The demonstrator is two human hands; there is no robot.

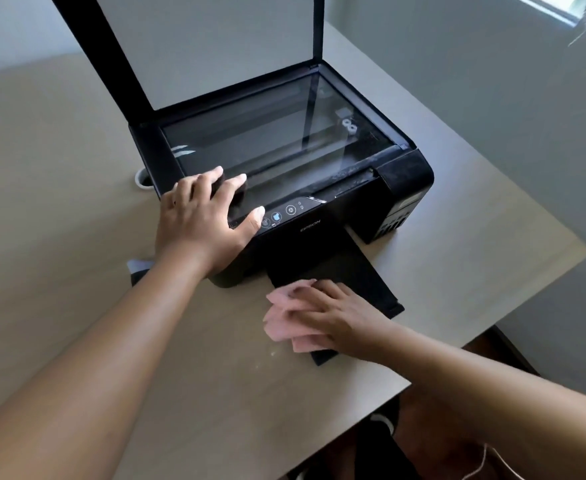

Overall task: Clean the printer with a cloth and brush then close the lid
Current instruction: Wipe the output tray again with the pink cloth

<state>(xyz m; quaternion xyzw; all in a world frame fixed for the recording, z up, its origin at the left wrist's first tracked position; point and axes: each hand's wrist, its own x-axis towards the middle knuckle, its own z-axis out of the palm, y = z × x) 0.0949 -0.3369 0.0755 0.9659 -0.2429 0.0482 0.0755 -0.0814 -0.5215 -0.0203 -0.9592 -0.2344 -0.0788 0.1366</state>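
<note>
On the counter (76,150), flat right hand (333,313) presses cloth (281,320) on tray (364,271), spread left hand (201,216) braces printer (405,181); lid (215,39) still up.

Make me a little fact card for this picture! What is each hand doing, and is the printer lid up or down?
printer: black, sitting on the table
lid: up, so the scanner glass is uncovered
left hand: resting on the printer's front left corner, fingers spread
right hand: pressing flat on the pink cloth
pink cloth: lying on the near end of the paper tray that sticks out in front
</note>
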